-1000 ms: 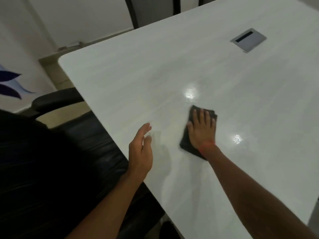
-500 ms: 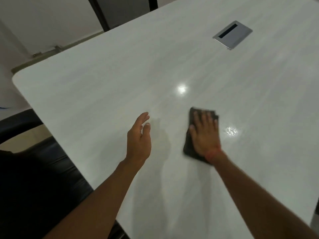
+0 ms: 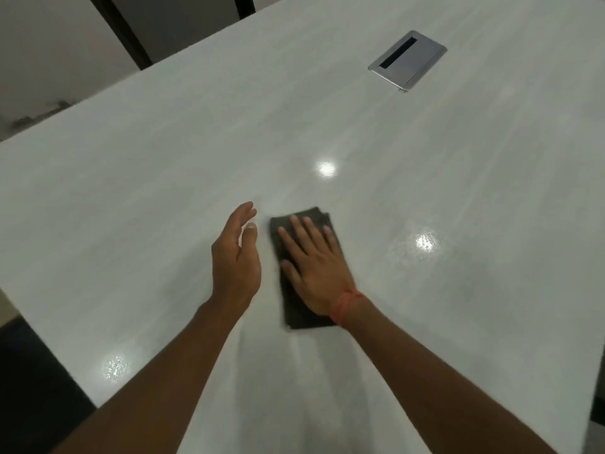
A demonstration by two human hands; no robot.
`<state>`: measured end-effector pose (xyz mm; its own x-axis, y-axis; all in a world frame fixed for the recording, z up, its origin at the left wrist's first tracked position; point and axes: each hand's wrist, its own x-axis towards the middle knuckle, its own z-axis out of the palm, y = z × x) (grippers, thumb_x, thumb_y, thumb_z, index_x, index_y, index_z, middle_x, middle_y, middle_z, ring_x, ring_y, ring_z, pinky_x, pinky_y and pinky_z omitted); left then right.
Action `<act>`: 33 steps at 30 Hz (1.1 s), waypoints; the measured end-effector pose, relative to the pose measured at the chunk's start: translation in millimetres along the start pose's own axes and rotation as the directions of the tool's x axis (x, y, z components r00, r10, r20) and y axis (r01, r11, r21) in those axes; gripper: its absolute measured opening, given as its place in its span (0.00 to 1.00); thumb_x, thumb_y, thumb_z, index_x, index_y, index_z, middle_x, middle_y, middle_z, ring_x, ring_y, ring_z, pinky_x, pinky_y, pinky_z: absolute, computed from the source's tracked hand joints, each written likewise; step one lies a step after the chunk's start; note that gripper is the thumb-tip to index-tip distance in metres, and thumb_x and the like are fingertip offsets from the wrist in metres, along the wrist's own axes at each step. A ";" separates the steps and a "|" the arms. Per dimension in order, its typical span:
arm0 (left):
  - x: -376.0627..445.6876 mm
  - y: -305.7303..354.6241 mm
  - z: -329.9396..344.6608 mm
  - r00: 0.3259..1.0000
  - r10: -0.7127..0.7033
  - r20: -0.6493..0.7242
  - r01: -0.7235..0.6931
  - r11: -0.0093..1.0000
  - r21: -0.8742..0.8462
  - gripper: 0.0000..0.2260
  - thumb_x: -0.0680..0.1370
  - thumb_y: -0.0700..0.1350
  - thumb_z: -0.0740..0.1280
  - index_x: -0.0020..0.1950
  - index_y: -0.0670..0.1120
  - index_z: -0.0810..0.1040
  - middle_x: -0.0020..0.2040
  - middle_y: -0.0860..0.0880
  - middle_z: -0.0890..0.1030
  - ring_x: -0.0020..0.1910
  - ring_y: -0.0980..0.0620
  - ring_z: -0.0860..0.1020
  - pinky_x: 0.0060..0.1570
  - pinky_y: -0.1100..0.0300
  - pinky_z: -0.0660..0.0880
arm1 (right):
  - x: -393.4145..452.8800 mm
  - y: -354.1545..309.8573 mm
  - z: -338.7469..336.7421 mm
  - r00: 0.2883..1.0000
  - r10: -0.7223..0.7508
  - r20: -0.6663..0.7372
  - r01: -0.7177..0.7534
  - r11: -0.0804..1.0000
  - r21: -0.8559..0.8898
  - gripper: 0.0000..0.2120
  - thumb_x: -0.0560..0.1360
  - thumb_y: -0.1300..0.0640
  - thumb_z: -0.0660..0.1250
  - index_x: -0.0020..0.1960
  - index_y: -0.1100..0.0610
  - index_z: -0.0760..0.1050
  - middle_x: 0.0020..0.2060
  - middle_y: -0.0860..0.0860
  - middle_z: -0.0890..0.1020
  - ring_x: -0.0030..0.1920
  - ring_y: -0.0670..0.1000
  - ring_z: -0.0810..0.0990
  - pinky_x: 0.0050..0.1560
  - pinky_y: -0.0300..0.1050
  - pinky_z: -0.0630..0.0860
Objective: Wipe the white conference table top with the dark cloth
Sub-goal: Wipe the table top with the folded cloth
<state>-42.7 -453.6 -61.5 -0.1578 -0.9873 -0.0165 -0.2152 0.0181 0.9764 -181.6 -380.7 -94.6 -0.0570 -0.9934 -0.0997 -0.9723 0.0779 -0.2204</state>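
The white conference table top (image 3: pixel 163 158) fills most of the view. A folded dark cloth (image 3: pixel 296 314) lies flat on it near the middle. My right hand (image 3: pixel 311 263) presses palm-down on the cloth with fingers spread, covering most of it; a red thread circles the wrist. My left hand (image 3: pixel 235 253) hovers on edge just left of the cloth, fingers together and slightly curved, holding nothing and apart from the cloth.
A metal cable hatch (image 3: pixel 407 60) is set into the table at the far right. The table's left edge (image 3: pixel 49 342) runs diagonally, with a dark chair (image 3: pixel 29 388) below it. Dark chair backs (image 3: pixel 131 31) stand beyond the far edge.
My right hand has slid the cloth leftward, close to my left hand. The view has shifted over the table, so the chair at the left shows less.
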 end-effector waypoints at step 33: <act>-74.1 -0.8 -64.0 0.999 -0.017 -0.028 0.018 0.999 0.032 0.19 0.80 0.45 0.57 0.70 0.48 0.74 0.65 0.52 0.79 0.66 0.59 0.75 0.67 0.66 0.68 | 27.2 -79.6 11.8 0.994 0.107 -0.016 -0.108 0.994 -0.032 0.29 0.83 0.44 0.45 0.81 0.52 0.47 0.80 0.55 0.49 0.80 0.57 0.45 0.78 0.59 0.40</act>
<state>30.8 -390.5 -47.3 -0.1271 -0.9915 -0.0271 -0.2491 0.0054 0.9685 -103.1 -412.8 -91.2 -0.1644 -0.9805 -0.1076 -0.9672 0.1816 -0.1776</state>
